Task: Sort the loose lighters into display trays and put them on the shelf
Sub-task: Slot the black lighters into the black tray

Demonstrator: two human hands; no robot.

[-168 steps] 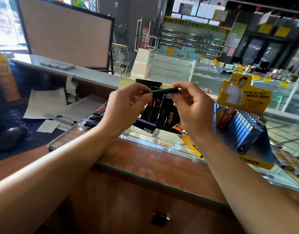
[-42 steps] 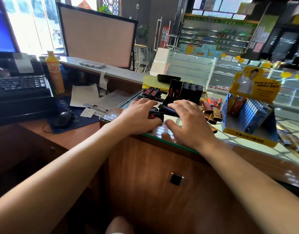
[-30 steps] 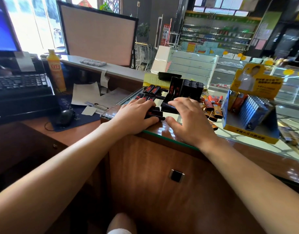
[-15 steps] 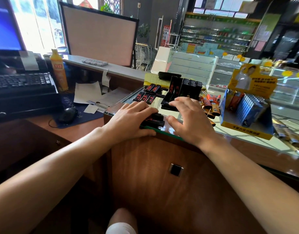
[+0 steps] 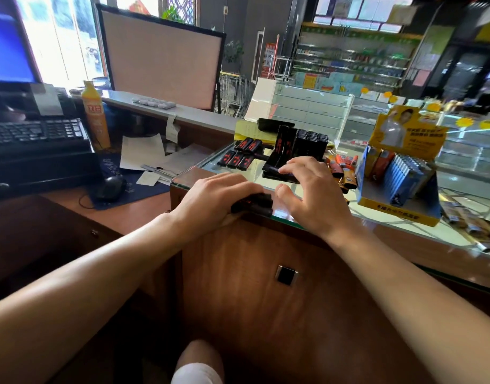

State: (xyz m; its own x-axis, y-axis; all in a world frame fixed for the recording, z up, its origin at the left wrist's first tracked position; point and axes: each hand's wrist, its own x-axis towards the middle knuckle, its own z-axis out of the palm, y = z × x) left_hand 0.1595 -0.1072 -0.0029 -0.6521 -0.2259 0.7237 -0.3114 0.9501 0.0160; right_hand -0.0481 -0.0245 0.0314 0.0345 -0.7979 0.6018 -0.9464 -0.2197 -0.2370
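At the far left, a keyboard and an orange bottle stood on a lower desk. On the glass tabletop, the left hand lay at the near edge, fingers curled in a grip over a small bunch of black lighters. More loose black lighters lay toward the far left corner. The right hand hovered just beside — fingers spread and relaxed, holding nothing — fingertips touching a black display tray. At the right stood a yellow display tray of blue lighters.
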